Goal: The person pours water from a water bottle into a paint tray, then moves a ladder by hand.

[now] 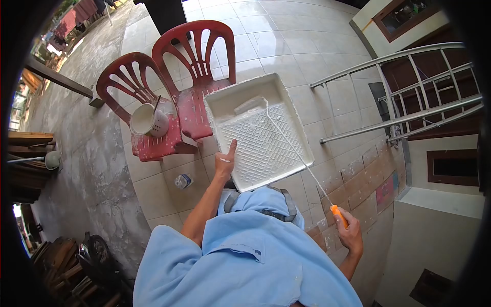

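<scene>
Orange handle (339, 216) in right hand (350, 234), forearm angled up and inward.

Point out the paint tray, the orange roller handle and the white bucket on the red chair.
Paint tray (250, 156): head view, on its ridged slope.
Orange roller handle (336, 212): head view, on the end nearest the rod.
White bucket (159, 124): head view, on its outer side wall.

Left of my tray (271, 153), whose white plastic-looking grid is ridged and wet-glossy, the red chairs (197, 97) look like paint-speckled plastic; right of it, the ladder (378, 120) is smooth, shiny metal above glazed-looking tiles (332, 115).
</scene>
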Motion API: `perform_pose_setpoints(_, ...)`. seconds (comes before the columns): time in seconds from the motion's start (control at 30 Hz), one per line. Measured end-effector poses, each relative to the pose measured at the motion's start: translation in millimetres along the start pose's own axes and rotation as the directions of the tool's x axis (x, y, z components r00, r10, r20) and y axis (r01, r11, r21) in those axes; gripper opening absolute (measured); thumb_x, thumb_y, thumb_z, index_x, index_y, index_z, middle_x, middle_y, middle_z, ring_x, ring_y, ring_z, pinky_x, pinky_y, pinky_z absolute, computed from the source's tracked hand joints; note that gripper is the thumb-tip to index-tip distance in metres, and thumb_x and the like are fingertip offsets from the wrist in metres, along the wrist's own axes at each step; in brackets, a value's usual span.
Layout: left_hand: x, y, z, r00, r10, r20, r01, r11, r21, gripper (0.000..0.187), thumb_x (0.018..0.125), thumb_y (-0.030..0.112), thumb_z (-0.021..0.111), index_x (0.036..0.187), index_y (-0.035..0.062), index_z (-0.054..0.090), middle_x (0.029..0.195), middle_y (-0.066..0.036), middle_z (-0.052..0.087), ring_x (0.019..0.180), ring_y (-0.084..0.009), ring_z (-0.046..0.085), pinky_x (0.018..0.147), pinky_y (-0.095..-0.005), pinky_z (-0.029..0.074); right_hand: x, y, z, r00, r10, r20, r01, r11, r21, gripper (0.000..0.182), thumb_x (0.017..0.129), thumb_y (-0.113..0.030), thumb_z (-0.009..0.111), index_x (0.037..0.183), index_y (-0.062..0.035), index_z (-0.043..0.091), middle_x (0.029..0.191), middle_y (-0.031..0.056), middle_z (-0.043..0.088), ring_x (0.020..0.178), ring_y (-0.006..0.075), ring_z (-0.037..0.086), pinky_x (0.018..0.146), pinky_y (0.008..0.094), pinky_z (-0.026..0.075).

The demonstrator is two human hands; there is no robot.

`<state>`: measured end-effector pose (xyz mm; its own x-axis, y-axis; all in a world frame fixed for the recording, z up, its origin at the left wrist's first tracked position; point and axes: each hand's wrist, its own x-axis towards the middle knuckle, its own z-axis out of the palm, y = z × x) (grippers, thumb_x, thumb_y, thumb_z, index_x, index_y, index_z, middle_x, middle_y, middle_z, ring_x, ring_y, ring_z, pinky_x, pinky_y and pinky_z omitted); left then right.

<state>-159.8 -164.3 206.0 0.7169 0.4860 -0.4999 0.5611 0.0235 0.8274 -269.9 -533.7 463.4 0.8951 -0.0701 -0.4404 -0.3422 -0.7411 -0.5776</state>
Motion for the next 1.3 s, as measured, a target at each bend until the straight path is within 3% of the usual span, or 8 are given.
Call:
perform_pose_setpoints(0.33,-2,3,1,1.0,0.029,0.007,-0.028,0.997,-0.075,0.075,0.086,0.063,0.07,0.096,-0.0103,0.073,0.085,-0.016,0.073,0.08,-0.0189,0.065,0.073,-0.036,0.052,0,-4,-3,0.998,0.048,0.051,-0.047,0.998,-0.028,0.041,0.097,-0.029,0.061,0.125,0.0002,0.065,0.114,0.0217,0.071,0.103,0.0349,0.07,0.089,0.0396,0.052)
perform_pose_setpoints(0.43,0,1,-2,0.999,-0.01,0.039,0.011,1.0,-0.025,0.074,0.086,0.063,0.07,0.095,-0.01,0.073,0.084,-0.015,0.073,0.078,-0.0188,0.065,0.073,-0.0358,0.052,4,1,-2,0.999,-0.016,-0.042,0.013,0.998,-0.058,0.041,0.097,-0.029,0.061,0.124,0.001,0.065,0.113,0.0223,0.071,0.102,0.0353,0.07,0.089,0.0403,0.052)
perform_pose_setpoints(0.63,3,-4,1,0.999,0.031,0.011,-0.03,0.997,-0.069,0.075,0.085,0.064,0.07,0.092,-0.0105,0.073,0.082,-0.015,0.072,0.075,-0.0185,0.064,0.071,-0.0362,0.051,11,-10,11,0.999,-0.04,0.015,0.041,0.997,-0.072,0.042,0.097,-0.029,0.06,0.125,0.0024,0.064,0.114,0.024,0.07,0.104,0.0367,0.069,0.091,0.0405,0.052)
perform_pose_setpoints(0.73,0,-1,0,0.999,0.032,0.001,-0.032,0.996,-0.079,0.075,0.085,0.064,0.07,0.091,-0.0106,0.073,0.081,-0.016,0.072,0.074,-0.0185,0.064,0.07,-0.0368,0.051,5,-7,-9,0.997,0.069,0.033,-0.067,0.996,-0.062,0.043,0.097,-0.029,0.06,0.125,0.0039,0.064,0.114,0.0252,0.069,0.105,0.0388,0.068,0.091,0.0407,0.051)
perform_pose_setpoints(0.83,0,1,-2,1.0,0.02,0.008,-0.02,0.999,-0.042,0.074,0.086,0.063,0.07,0.091,-0.0107,0.073,0.081,-0.016,0.072,0.073,-0.0184,0.064,0.07,-0.0371,0.052,10,-3,-5,0.998,-0.046,-0.036,0.043,0.996,-0.08,0.043,0.097,-0.028,0.06,0.124,0.0051,0.064,0.115,0.0257,0.069,0.106,0.039,0.068,0.092,0.0408,0.051)
perform_pose_setpoints(1.07,-1,-1,0,0.999,0.009,0.033,-0.007,0.996,-0.086,0.069,0.088,0.059,0.07,0.102,-0.0085,0.073,0.093,-0.017,0.075,0.084,-0.0203,0.068,0.078,-0.0348,0.052,11,-17,3,0.999,0.036,0.023,-0.034,0.997,-0.065,0.043,0.097,-0.028,0.059,0.124,0.0055,0.064,0.114,0.0256,0.069,0.105,0.0368,0.068,0.091,0.0395,0.051)
perform_pose_setpoints(1.2,0,4,-2,0.999,-0.01,0.049,0.013,0.999,-0.052,0.068,0.088,0.059,0.07,0.103,-0.0079,0.073,0.094,-0.017,0.075,0.086,-0.021,0.069,0.078,-0.0352,0.052,14,-9,-6,0.997,-0.078,-0.026,0.076,0.995,-0.071,0.043,0.098,-0.029,0.06,0.125,0.0047,0.064,0.115,0.0244,0.07,0.105,0.0364,0.068,0.091,0.0393,0.052)
perform_pose_setpoints(1.3,2,0,0,0.998,-0.016,0.066,0.019,0.999,-0.049,0.068,0.088,0.059,0.07,0.103,-0.007,0.073,0.093,-0.017,0.075,0.085,-0.0207,0.069,0.078,-0.0355,0.052,16,-17,12,0.999,-0.02,-0.047,0.016,0.995,-0.096,0.043,0.097,-0.028,0.06,0.125,0.0044,0.064,0.116,0.0238,0.07,0.105,0.0354,0.069,0.091,0.0392,0.052)
